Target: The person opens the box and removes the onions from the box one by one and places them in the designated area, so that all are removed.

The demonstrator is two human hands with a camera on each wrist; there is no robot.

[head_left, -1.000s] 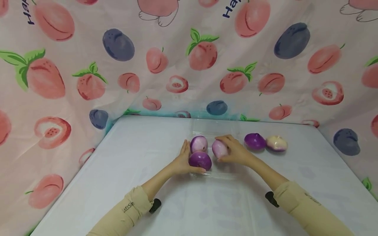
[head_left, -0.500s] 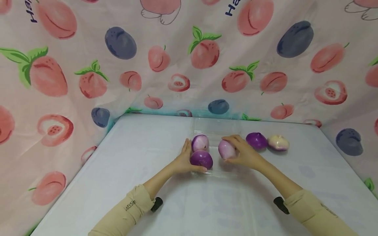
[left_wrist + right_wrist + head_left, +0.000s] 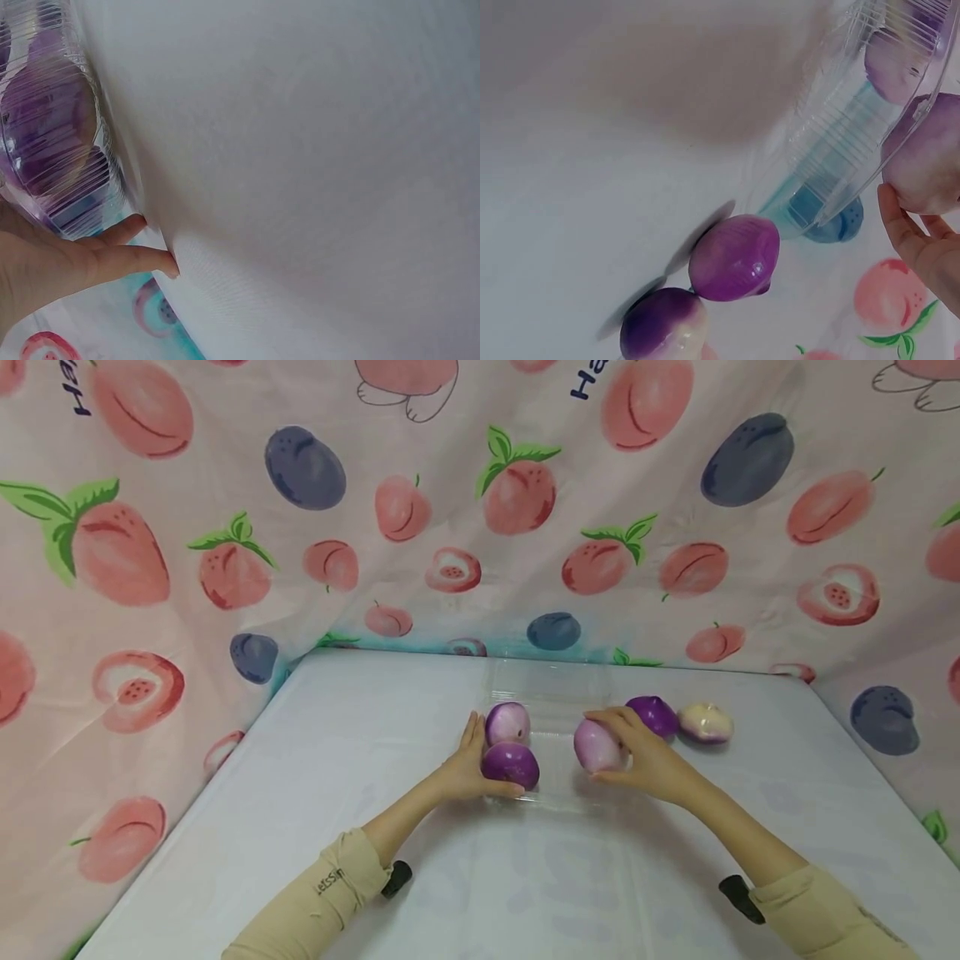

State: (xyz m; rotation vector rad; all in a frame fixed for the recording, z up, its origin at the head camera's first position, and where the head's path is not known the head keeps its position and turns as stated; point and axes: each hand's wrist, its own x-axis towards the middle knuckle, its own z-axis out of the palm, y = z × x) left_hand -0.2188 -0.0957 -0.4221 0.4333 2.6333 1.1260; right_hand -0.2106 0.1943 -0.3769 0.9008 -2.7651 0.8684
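Note:
My right hand (image 3: pixel 654 762) grips a pale purple onion (image 3: pixel 597 747) between fingers and thumb, over the right part of a clear plastic box (image 3: pixel 553 768). In the right wrist view this onion (image 3: pixel 922 161) overlaps the box's rim, fingertips on its side. Two more purple onions, one pale (image 3: pixel 507 723) and one darker (image 3: pixel 512 765), sit inside along the box's left wall. My left hand (image 3: pixel 467 772) rests against that wall with fingers extended and thumb along the front. In the left wrist view its straight fingers (image 3: pixel 124 260) lie beside the box's ribbed side (image 3: pixel 86 202).
A dark purple onion (image 3: pixel 654 717) and a white-and-purple onion (image 3: pixel 707 724) lie side by side on the white tabletop (image 3: pixel 360 718), right of the box. The box's clear lid (image 3: pixel 551 681) lies folded back toward the fruit-printed cloth (image 3: pixel 450 485) behind.
My right hand has moved rightward with the pale onion, away from the two onions in the box. My left hand has kept its place at the box.

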